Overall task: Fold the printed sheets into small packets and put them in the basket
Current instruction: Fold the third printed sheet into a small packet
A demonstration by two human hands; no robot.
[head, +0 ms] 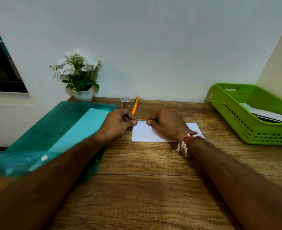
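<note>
Sheet (142, 133) part-folded at worktop (145, 171) centre; basket (233, 123) at 2 o'clock already holds white paper (269, 115).
Reduced to a small rectangle, the sheet probably needs further folds before transfer. Fingers curled, the left hand (118, 122) pinches its 11 o'clock corner; the right hand (166, 125), likewise curled, pinches the far edge just beside it.

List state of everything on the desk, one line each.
sheet, folded, flat on desk
left hand, pinches sheet's far left corner
right hand, pinches sheet's far edge
basket, holds papers
folder, lying flat
pen, lying down
tape roll, resting beside pen
flower pot, upright
</note>
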